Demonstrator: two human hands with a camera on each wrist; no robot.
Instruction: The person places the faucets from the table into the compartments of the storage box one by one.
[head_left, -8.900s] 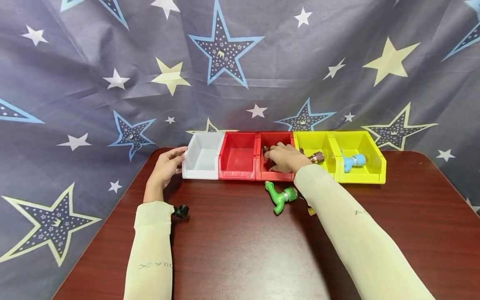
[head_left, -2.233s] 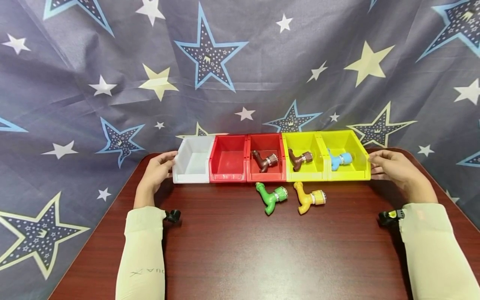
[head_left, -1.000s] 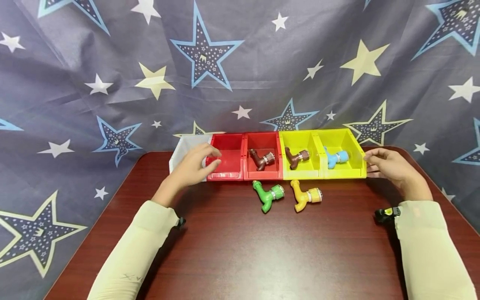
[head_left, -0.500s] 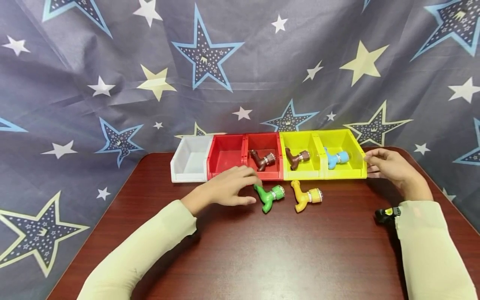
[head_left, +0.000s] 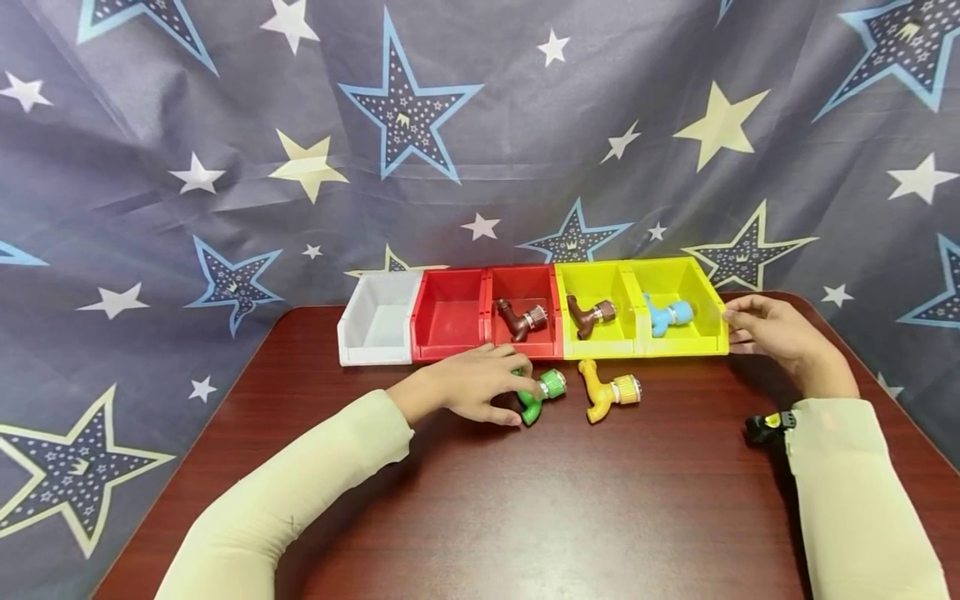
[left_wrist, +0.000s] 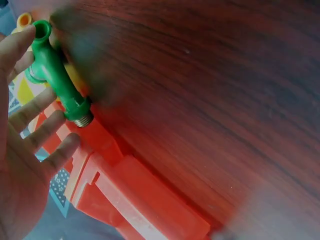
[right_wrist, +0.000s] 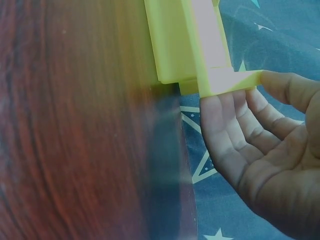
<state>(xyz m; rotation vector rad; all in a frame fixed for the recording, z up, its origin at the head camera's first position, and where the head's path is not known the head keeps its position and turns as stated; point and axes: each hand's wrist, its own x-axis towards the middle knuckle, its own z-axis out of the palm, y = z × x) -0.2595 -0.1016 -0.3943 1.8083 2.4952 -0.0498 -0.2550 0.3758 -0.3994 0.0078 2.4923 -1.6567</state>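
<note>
My left hand (head_left: 480, 383) is at the green tap (head_left: 553, 384), fingers spread over its threaded end. In the left wrist view, the thumb overlaps the spout of the green tap (left_wrist: 55, 70) and straight fingers reach behind its body. A yellow tap (head_left: 611, 392) lies to the right of it on the table. My right hand (head_left: 787, 337) rests against the outer side of the right yellow bin (head_left: 693, 344). The right wrist view shows the thumb at the corner of that yellow bin (right_wrist: 215, 50), the other fingers stretched along its wall.
A white bin (head_left: 375, 354), a bare left red bin (head_left: 450, 317), a right red bin (head_left: 555, 342) and a left yellow bin (head_left: 600, 346) complete the row. Brown taps (head_left: 522, 321) lie in two bins, a blue tap (head_left: 670, 317) in the right yellow one. A curtain (head_left: 480, 167) hangs behind.
My left hand has left the white bin's side and moved right to the green tap. The right hand went earlier from the right red bin to the right yellow bin's side and stays there.
</note>
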